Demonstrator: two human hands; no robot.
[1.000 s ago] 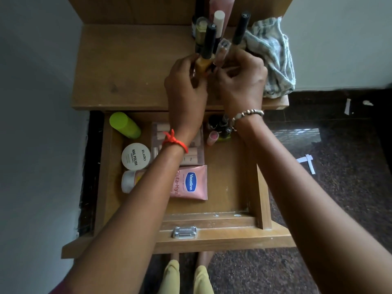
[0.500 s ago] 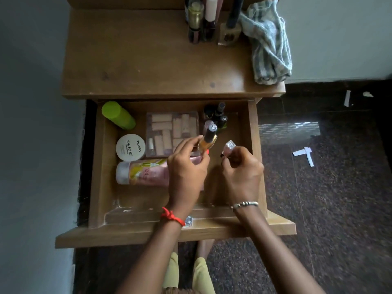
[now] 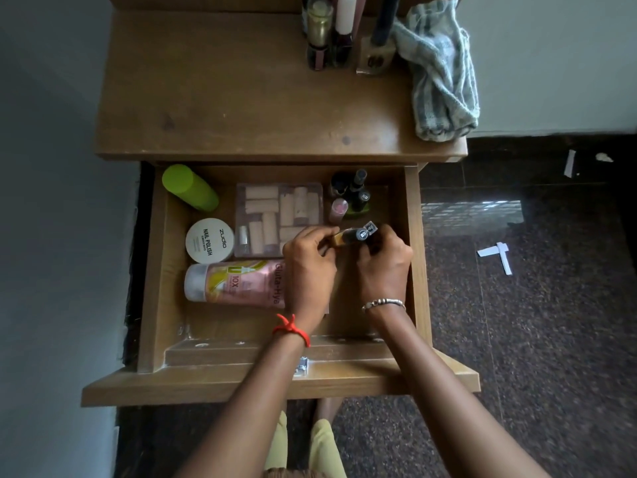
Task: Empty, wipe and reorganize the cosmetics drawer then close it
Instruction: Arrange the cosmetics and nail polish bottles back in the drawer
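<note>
The left hand (image 3: 308, 270) grips an amber nail polish bottle (image 3: 348, 236) and the right hand (image 3: 384, 267) a smaller clear bottle (image 3: 369, 228), both low inside the open drawer (image 3: 418, 257). Left of them lie a "Gluta-Hya" tube (image 3: 238, 282) and a "ZUDIO NAIL POLISH" jar (image 3: 209, 240). Beyond, a checked cloth (image 3: 439, 70) rests on the desk (image 3: 224, 98).

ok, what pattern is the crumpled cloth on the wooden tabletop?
Pale grey-green and white checked cloth, draped at the tabletop's right edge; seen only in the head view.
</note>
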